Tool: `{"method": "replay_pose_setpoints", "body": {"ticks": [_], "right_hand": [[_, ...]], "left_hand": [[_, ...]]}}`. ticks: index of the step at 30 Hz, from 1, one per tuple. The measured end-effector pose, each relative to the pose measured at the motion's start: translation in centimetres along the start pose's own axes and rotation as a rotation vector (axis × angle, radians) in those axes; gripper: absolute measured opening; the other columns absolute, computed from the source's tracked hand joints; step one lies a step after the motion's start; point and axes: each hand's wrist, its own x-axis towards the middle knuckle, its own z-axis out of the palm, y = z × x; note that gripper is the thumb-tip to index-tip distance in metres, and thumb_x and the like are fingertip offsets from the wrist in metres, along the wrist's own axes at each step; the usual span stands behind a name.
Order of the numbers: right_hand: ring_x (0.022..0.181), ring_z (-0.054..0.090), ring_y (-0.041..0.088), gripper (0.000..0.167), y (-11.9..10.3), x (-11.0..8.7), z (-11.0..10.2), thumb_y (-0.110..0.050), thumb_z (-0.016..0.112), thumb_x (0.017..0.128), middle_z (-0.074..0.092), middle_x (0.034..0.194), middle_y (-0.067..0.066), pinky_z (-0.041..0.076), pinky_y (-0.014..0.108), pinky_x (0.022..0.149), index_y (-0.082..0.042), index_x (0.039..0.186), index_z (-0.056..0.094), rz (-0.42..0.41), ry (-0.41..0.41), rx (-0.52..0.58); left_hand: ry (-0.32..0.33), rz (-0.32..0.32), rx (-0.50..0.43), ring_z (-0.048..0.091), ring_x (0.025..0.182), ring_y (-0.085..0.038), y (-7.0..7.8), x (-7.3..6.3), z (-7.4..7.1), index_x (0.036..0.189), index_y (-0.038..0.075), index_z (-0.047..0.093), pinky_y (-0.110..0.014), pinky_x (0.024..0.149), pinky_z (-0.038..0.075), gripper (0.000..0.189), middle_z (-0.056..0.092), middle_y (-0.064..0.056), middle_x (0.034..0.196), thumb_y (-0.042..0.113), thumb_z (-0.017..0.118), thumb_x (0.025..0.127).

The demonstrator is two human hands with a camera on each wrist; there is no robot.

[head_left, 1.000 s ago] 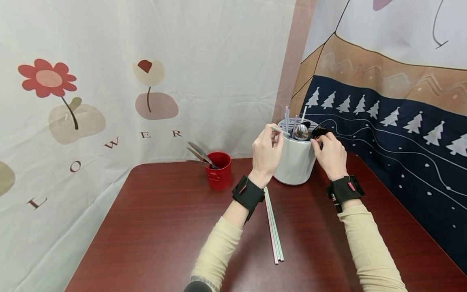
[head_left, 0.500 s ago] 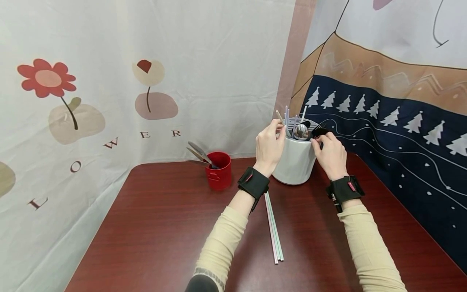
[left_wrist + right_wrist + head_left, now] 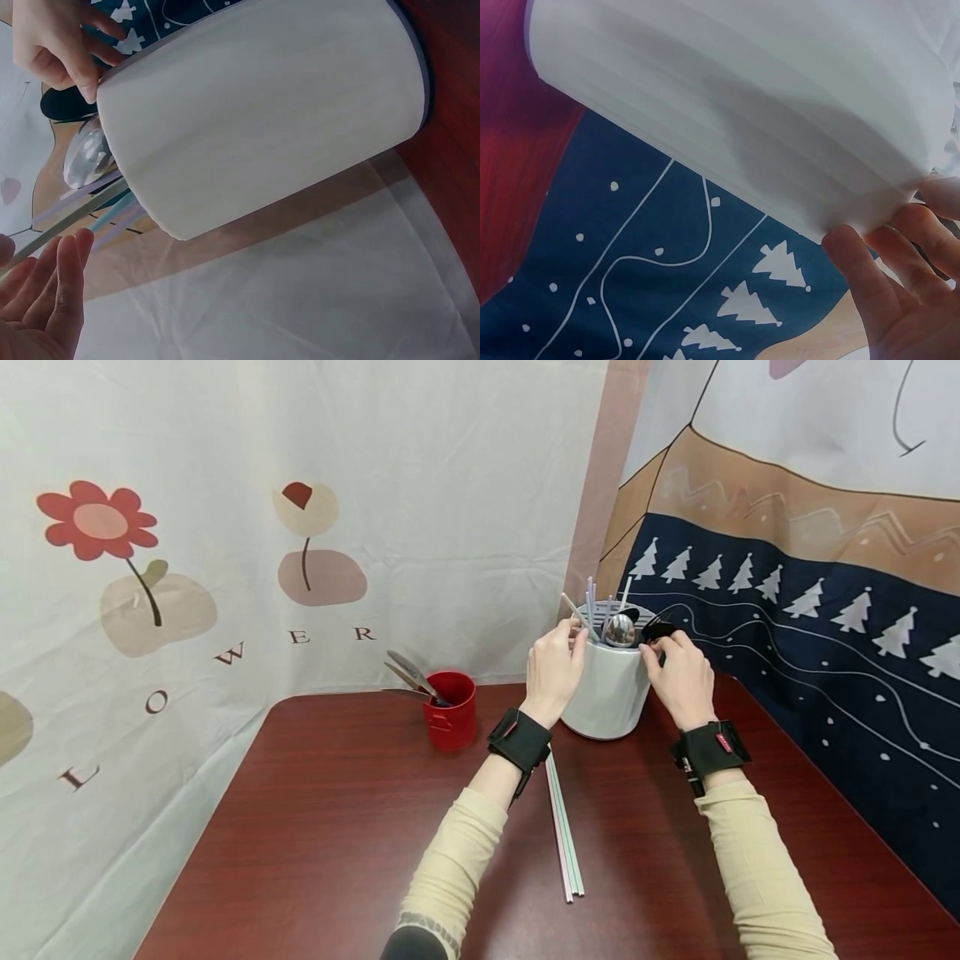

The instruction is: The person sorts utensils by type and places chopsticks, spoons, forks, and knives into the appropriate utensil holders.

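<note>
A white utensil holder [image 3: 606,697] stands upright near the table's back right. My left hand [image 3: 553,670] is at its left rim, a pale green chopstick [image 3: 71,219] between thumb and fingers. That chopstick leans into the holder, its upper end pointing left in the head view. Opposite, my right hand [image 3: 681,681] grips the holder's right rim, with its fingertips [image 3: 840,238] against the white wall. Inside the holder are several lilac chopsticks [image 3: 590,600], a shiny metal spoon [image 3: 620,631] and a black utensil [image 3: 658,629] partly behind the right hand. Their lower parts are hidden.
Left of the holder is a small red cup [image 3: 450,718] with several metal knives [image 3: 408,670] sticking out. Pale pink and green chopsticks [image 3: 564,839] lie on the dark red table [image 3: 337,827] between my forearms. Printed cloths hang close behind and to the right.
My left hand has moved slightly right, tipping the chopstick from lying across the rim to standing steeply in the holder, then dropped a little as it leaned left. The right hand stays put.
</note>
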Motion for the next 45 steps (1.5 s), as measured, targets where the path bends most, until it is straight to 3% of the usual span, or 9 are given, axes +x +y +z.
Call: {"method": "replay_pose_setpoints", "body": {"ticks": [10, 16, 21, 27, 34, 41, 45], "right_hand": [[0.078, 0.059, 0.045, 0.03, 0.0, 0.0, -0.1, -0.023, 0.058, 0.094, 0.057, 0.092, 0.019, 0.046, 0.056, 0.063, 0.006, 0.091, 0.067, -0.001, 0.0, -0.005], [0.077, 0.059, 0.045, 0.03, 0.1, 0.0, 0.0, -0.023, 0.058, 0.094, 0.057, 0.091, 0.019, 0.046, 0.056, 0.063, 0.006, 0.092, 0.067, -0.003, 0.005, -0.001], [0.077, 0.059, 0.045, 0.03, 0.1, 0.0, 0.0, -0.022, 0.059, 0.094, 0.057, 0.091, 0.019, 0.046, 0.056, 0.062, 0.006, 0.092, 0.067, -0.004, 0.01, -0.002], [0.076, 0.059, 0.045, 0.03, 0.1, 0.0, 0.0, -0.022, 0.059, 0.093, 0.057, 0.091, 0.019, 0.046, 0.056, 0.062, 0.006, 0.091, 0.067, -0.009, 0.013, -0.005], [0.076, 0.059, 0.044, 0.03, 0.1, -0.1, 0.0, -0.023, 0.058, 0.094, 0.057, 0.091, 0.019, 0.046, 0.055, 0.062, 0.006, 0.092, 0.067, -0.007, 0.008, -0.003], [0.077, 0.059, 0.045, 0.03, -0.1, -0.1, -0.2, -0.023, 0.058, 0.094, 0.057, 0.092, 0.019, 0.046, 0.055, 0.063, 0.006, 0.092, 0.067, -0.003, 0.003, 0.0], [0.076, 0.058, 0.045, 0.03, -0.1, -0.1, -0.2, -0.023, 0.058, 0.094, 0.057, 0.092, 0.019, 0.046, 0.055, 0.062, 0.006, 0.092, 0.067, -0.004, 0.005, 0.004]], "left_hand": [[-0.024, 0.029, 0.019, 0.065, 0.072, -0.013, 0.6, 1.2, -0.3, 0.118, 0.008, 0.064, -0.024, 0.059, 0.046, 0.03, 0.072, -0.004, 0.098, 0.023, 0.044, 0.102], [-0.09, 0.002, 0.025, 0.068, 0.078, -0.014, 0.7, 1.7, -0.3, 0.13, 0.007, 0.055, -0.024, 0.062, 0.048, 0.035, 0.073, -0.003, 0.105, 0.024, 0.045, 0.101], [-0.134, -0.005, 0.034, 0.069, 0.085, -0.015, 0.4, 1.0, -0.3, 0.133, 0.009, 0.052, -0.026, 0.069, 0.052, 0.036, 0.072, -0.003, 0.108, 0.025, 0.046, 0.101], [-0.145, 0.002, 0.027, 0.07, 0.086, -0.016, -0.8, -1.0, -0.2, 0.124, 0.008, 0.058, -0.029, 0.069, 0.053, 0.03, 0.072, -0.005, 0.105, 0.022, 0.049, 0.099], [-0.185, -0.009, -0.007, 0.069, 0.08, -0.015, -2.6, -4.8, 0.1, 0.12, 0.007, 0.06, -0.021, 0.061, 0.05, 0.027, 0.072, -0.007, 0.102, 0.02, 0.05, 0.099], [-0.275, -0.061, 0.001, 0.065, 0.067, -0.013, -3.9, -8.5, 0.4, 0.115, 0.008, 0.063, -0.013, 0.049, 0.037, 0.022, 0.073, -0.006, 0.095, 0.017, 0.053, 0.097], [-0.324, -0.102, 0.016, 0.066, 0.067, -0.014, -4.5, -10.3, 0.6, 0.109, 0.01, 0.064, -0.016, 0.05, 0.041, 0.018, 0.073, -0.004, 0.092, 0.015, 0.057, 0.094]]}}
